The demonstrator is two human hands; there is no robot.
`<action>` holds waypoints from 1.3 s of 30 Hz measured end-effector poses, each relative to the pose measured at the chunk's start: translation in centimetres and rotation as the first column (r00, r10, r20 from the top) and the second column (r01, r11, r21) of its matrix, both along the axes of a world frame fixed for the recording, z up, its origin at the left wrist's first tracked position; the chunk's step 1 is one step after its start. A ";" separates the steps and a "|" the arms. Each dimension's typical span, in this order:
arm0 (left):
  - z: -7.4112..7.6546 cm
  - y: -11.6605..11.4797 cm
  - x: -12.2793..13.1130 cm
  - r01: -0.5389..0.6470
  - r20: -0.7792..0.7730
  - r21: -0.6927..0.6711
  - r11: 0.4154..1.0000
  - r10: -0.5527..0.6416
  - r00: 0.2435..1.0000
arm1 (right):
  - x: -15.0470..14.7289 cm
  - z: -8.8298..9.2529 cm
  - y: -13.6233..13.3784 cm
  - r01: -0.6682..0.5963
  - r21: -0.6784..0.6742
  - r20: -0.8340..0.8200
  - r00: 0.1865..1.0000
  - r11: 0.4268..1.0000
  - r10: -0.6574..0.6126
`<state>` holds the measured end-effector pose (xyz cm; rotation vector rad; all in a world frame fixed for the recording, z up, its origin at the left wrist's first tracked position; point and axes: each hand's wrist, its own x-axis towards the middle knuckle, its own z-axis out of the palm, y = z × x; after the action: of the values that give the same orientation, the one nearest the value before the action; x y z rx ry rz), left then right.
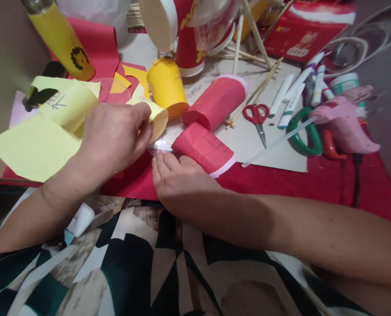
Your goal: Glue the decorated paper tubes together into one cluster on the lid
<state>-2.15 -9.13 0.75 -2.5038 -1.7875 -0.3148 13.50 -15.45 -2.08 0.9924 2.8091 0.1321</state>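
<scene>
My left hand (115,136) is closed in a pinch at the edge of a small pale yellow paper tube (159,119). Part of that tube is hidden behind the fingers. Low in front of it, my right hand (182,177) rests at the table edge with its fingers curled together. Its fingertips meet a shiny clear piece (162,145), too indistinct to name. Touching or very near the right hand's knuckles lies a red paper tube (205,147) with pen marks and a pink rim. A second red tube (215,101) and a yellow tube (167,85) lie behind.
Yellow paper sheets (37,142) lie at left, near a yellow bottle (64,41). To the right are red-handled scissors (257,116), markers (290,101), green tape (303,131) and a pink glue gun (345,123). Red paper cups (189,48) and wooden sticks (256,33) stand at the back.
</scene>
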 end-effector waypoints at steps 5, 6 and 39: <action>0.7 0.6 -0.5 0.020 0.052 -0.041 0.999 -0.018 0.998 | -0.1 0.2 0.3 -0.033 -0.059 0.049 0.998 0.998 0.036; 0.8 0.7 -0.6 0.025 0.067 -0.054 0.998 -0.022 0.998 | -0.1 0.2 0.3 -0.038 -0.059 0.045 0.998 0.998 0.040; 1.1 7.8 -4.3 0.174 0.480 -0.569 0.804 0.153 0.864 | 2.9 1.6 -0.3 -0.119 0.007 0.049 0.992 0.993 0.118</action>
<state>-6.46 -1.36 1.87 -3.0744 -2.3852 -0.5237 16.43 -15.80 -0.49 0.8128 2.8251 0.1824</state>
